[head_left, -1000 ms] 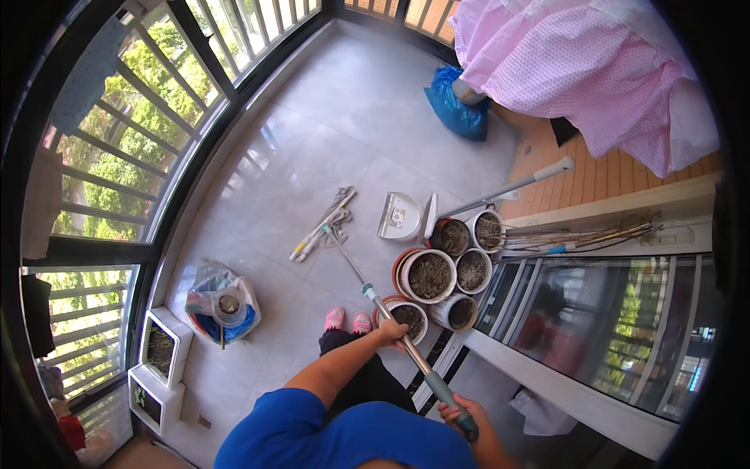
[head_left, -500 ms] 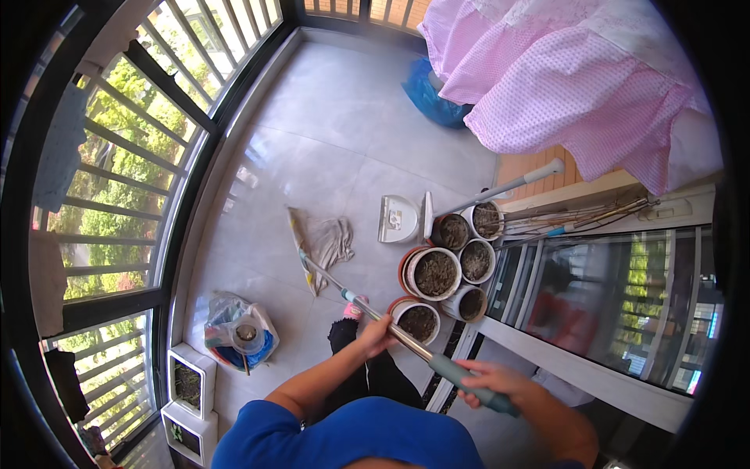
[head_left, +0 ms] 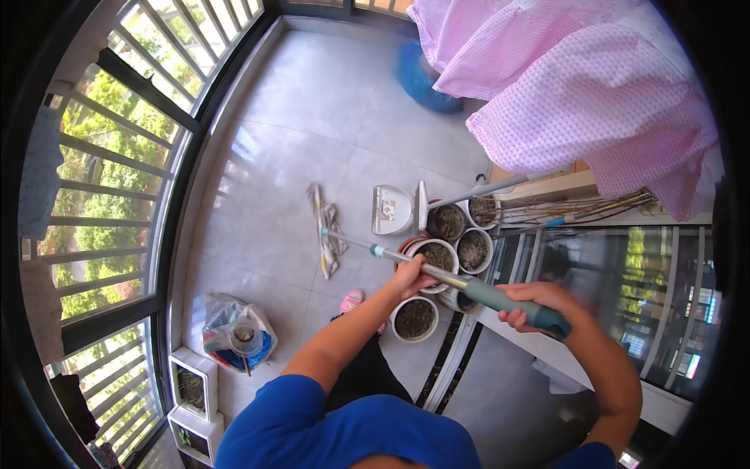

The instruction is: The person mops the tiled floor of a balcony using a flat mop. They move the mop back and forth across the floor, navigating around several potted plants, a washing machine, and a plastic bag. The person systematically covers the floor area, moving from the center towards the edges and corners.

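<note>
Both hands hold a long-handled mop point(head_left: 486, 294) that slants across the view from lower right to upper left. My left hand point(head_left: 412, 279) is wrapped round its metal pole. Further up, my right hand point(head_left: 539, 303) grips the thick grey-green sleeve at the handle's end. The flat mop head, with a crumpled greyish cloth point(head_left: 331, 248) on it, rests on the tiled floor point(head_left: 273, 172). Its pole passes above several flowerpots point(head_left: 415, 320) of dry soil, partly hiding them. Right of the mop head lies a white dustpan point(head_left: 393, 209), beside an upright white-edged tool with a grey handle point(head_left: 500, 186).
At left a bag-lined bin point(head_left: 238, 332) stands near two white planters point(head_left: 194, 383), below barred windows point(head_left: 101, 195). A blue plastic bag point(head_left: 426, 82) sits at the back. Pink dotted fabric point(head_left: 562, 94) hangs at upper right. Dry sticks point(head_left: 578, 211) lie along the glass door's frame.
Both hands and the mop handle have moved right and farther from me. The mop head has shifted slightly and turned, its cloth now bunched narrower alongside it.
</note>
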`<action>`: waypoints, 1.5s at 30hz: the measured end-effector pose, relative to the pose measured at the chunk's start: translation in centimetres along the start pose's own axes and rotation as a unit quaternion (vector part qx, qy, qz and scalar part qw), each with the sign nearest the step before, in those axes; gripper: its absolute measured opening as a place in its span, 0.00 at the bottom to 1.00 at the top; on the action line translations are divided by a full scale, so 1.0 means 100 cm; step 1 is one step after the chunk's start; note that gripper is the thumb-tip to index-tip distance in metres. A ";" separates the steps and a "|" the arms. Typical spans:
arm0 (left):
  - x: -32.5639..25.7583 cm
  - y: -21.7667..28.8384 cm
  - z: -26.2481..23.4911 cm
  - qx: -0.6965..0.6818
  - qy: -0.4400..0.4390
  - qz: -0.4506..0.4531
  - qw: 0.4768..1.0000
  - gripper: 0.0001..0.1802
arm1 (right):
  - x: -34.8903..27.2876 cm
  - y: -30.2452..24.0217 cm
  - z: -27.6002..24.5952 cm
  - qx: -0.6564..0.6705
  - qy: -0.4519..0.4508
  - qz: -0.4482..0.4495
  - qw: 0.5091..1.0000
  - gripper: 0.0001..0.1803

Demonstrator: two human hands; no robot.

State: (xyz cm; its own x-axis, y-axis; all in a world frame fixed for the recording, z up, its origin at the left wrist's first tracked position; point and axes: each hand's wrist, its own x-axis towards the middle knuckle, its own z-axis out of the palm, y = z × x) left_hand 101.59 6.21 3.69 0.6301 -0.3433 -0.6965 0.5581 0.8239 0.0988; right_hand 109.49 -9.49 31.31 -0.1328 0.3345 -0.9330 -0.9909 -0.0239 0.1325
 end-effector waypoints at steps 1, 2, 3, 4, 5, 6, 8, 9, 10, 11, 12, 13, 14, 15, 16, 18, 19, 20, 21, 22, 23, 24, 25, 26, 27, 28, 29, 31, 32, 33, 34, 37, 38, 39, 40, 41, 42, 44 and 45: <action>0.003 0.002 0.012 0.006 -0.001 0.001 1.000 0.10 | -0.009 -0.002 0.002 0.008 0.007 -0.010 1.000 0.23; 0.006 0.006 0.022 -0.008 -0.018 -0.001 1.000 0.09 | -0.018 -0.003 0.012 -0.004 0.020 -0.029 0.999 0.23; 0.016 0.005 0.024 -0.024 -0.035 0.006 0.999 0.08 | -0.020 -0.002 0.014 0.005 0.022 -0.032 0.999 0.23; 0.016 0.006 0.031 -0.024 -0.054 -0.005 0.998 0.08 | -0.025 -0.002 0.013 0.019 0.025 -0.040 0.999 0.23; 0.014 0.008 0.040 -0.023 -0.073 -0.017 0.997 0.07 | -0.029 -0.001 0.011 0.031 0.027 -0.048 0.998 0.23; 0.018 0.006 0.043 -0.013 -0.082 -0.023 0.996 0.07 | -0.032 0.000 0.009 0.029 0.024 -0.052 0.998 0.24; 0.023 0.003 0.040 0.006 -0.090 -0.034 0.995 0.07 | -0.033 0.003 0.003 0.028 0.015 -0.053 0.998 0.24; 0.026 0.001 0.039 0.012 -0.084 -0.028 0.996 0.08 | -0.033 0.005 0.001 0.027 0.011 -0.053 0.998 0.23; 0.026 -0.001 0.042 0.017 -0.078 -0.024 0.996 0.09 | -0.034 0.007 -0.001 0.024 0.014 -0.058 0.998 0.24; 0.025 -0.002 0.043 0.023 -0.072 -0.019 0.997 0.10 | -0.035 0.009 -0.003 0.020 0.016 -0.063 0.998 0.24; 0.023 -0.002 0.044 0.023 -0.074 -0.020 0.997 0.10 | -0.036 0.011 -0.003 0.017 0.019 -0.069 0.997 0.24; 0.020 -0.002 0.047 0.023 -0.077 -0.021 0.997 0.10 | -0.038 0.012 -0.003 0.016 0.020 -0.070 0.997 0.24; 0.018 -0.002 0.050 0.023 -0.080 -0.022 0.996 0.10 | -0.041 0.014 -0.001 0.016 0.021 -0.071 0.997 0.25; 0.017 -0.002 0.052 0.015 -0.083 -0.028 0.996 0.10 | -0.044 0.017 0.000 0.015 0.022 -0.073 0.997 0.25; 0.017 -0.003 0.055 0.007 -0.088 -0.033 0.996 0.10 | -0.047 0.020 0.004 0.008 0.030 -0.083 0.996 0.26; 0.015 -0.006 0.061 0.002 -0.101 -0.041 0.994 0.10 | -0.055 0.028 0.012 -0.006 0.046 -0.103 0.994 0.27; 0.012 -0.007 0.063 0.005 -0.109 -0.042 0.993 0.10 | -0.059 0.031 0.014 -0.021 0.045 -0.110 0.993 0.27; 0.010 -0.009 0.065 0.008 -0.117 -0.043 0.992 0.10 | -0.063 0.036 0.015 -0.035 0.045 -0.116 0.992 0.27; 0.007 -0.012 0.067 0.002 -0.123 -0.046 0.991 0.10 | -0.068 0.042 0.016 -0.049 0.045 -0.124 0.990 0.27; 0.001 -0.016 0.072 -0.005 -0.129 -0.049 0.990 0.10 | -0.075 0.048 0.017 -0.055 0.049 -0.129 0.989 0.27; -0.005 -0.020 0.075 -0.011 -0.134 -0.052 0.990 0.10 | -0.082 0.055 0.017 -0.061 0.052 -0.135 0.988 0.27; -0.009 -0.027 0.078 -0.003 -0.121 -0.058 0.991 0.10 | -0.088 0.063 0.018 -0.068 0.056 -0.141 0.986 0.28; -0.021 -0.027 0.084 0.012 -0.120 -0.050 0.992 0.10 | -0.096 0.070 0.020 -0.076 0.065 -0.145 0.984 0.28; -0.029 -0.030 0.091 0.009 -0.114 -0.058 0.992 0.10 | -0.105 0.079 0.024 -0.083 0.078 -0.153 0.982 0.28; -0.037 -0.035 0.097 0.006 -0.108 -0.066 0.992 0.10 | -0.112 0.088 0.024 -0.090 0.090 -0.160 0.979 0.28; -0.047 -0.043 0.107 0.008 -0.124 -0.079 0.989 0.10 | -0.121 0.102 0.019 -0.079 0.088 -0.171 0.978 0.29; -0.048 -0.050 0.108 0.032 -0.151 -0.094 0.983 0.10 | -0.128 0.112 0.018 -0.092 0.103 -0.182 0.974 0.29; -0.060 -0.063 0.116 0.019 -0.178 -0.100 0.979 0.11 | -0.145 0.135 0.017 -0.114 0.133 -0.202 0.964 0.29; -0.072 -0.066 0.124 0.032 -0.172 -0.109 0.979 0.11 | -0.151 0.146 0.013 -0.084 0.121 -0.213 0.966 0.29; -0.080 -0.070 0.129 0.032 -0.179 -0.112 0.977 0.11 | -0.157 0.157 0.011 -0.078 0.123 -0.216 0.965 0.29; -0.089 -0.076 0.133 0.033 -0.187 -0.114 0.975 0.10 | -0.164 0.168 0.008 -0.073 0.123 -0.221 0.965 0.29; -0.116 -0.094 0.139 0.047 -0.198 -0.129 0.970 0.11 | -0.181 0.205 -0.001 -0.054 0.118 -0.238 0.962 0.30; -0.127 -0.100 0.142 0.055 -0.197 -0.131 0.970 0.12 | -0.186 0.218 -0.006 -0.044 0.113 -0.243 0.962 0.30; -0.139 -0.104 0.145 0.062 -0.195 -0.132 0.970 0.12 | -0.191 0.230 -0.010 -0.036 0.108 -0.246 0.962 0.30; -0.151 -0.109 0.147 0.065 -0.189 -0.135 0.970 0.11 | -0.196 0.243 -0.014 -0.023 0.099 -0.256 0.961 0.31; -0.160 -0.115 0.148 0.073 -0.188 -0.135 0.970 0.11 | -0.201 0.255 -0.018 -0.025 0.097 -0.257 0.961 0.31; -0.168 -0.122 0.148 0.081 -0.188 -0.134 0.970 0.10 | -0.206 0.266 -0.020 -0.028 0.095 -0.258 0.961 0.31; -0.186 -0.132 0.149 0.100 -0.184 -0.130 0.969 0.08 | -0.215 0.287 -0.025 -0.023 0.083 -0.261 0.962 0.32; -0.195 -0.135 0.149 0.110 -0.182 -0.126 0.969 0.08 | -0.220 0.296 -0.026 -0.017 0.074 -0.262 0.962 0.32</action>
State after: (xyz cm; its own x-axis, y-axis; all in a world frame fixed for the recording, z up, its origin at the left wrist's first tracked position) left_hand 89.84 -4.96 26.54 0.5859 -0.6903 -0.4245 0.7950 0.5913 0.1356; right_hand 83.07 -20.03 54.86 0.3867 0.1719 -0.9060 -0.9222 0.0797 -0.3785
